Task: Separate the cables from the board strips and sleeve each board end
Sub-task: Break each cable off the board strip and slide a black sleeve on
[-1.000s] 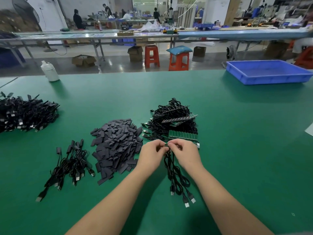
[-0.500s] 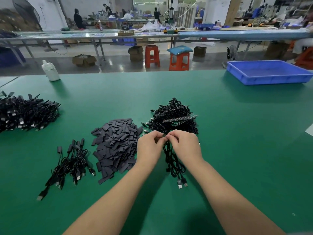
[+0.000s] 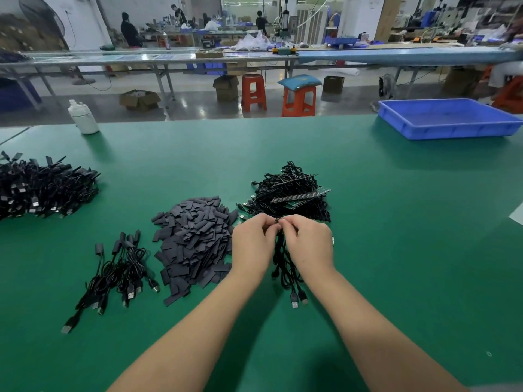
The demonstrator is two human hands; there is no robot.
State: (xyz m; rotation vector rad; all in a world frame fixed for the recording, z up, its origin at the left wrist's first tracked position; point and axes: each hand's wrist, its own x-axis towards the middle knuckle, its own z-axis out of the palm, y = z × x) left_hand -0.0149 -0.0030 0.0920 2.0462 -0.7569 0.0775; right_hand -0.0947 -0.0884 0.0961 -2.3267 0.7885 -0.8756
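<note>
My left hand [image 3: 253, 244] and my right hand [image 3: 310, 243] meet fingertip to fingertip over the green table, both pinching the top of a board strip that is mostly hidden behind them. Its black USB cables [image 3: 285, 271] hang down between my wrists, plugs lying on the mat. Just beyond my hands lies a heap of board strips with cables [image 3: 291, 195]. A pile of dark grey sleeves [image 3: 195, 239] sits left of my left hand. Further left lies a small bunch of sleeved cables [image 3: 119, 267].
A large heap of black cables [image 3: 42, 188] lies at the far left edge. A white bottle [image 3: 83, 116] stands at the back left, a blue tray [image 3: 450, 118] at the back right. Stools, benches and people are beyond the table.
Both hands have lifted the strip up and away from me, toward the heap. The hanging cables rose with it, and the green strip visible earlier is now hidden by my hands.
</note>
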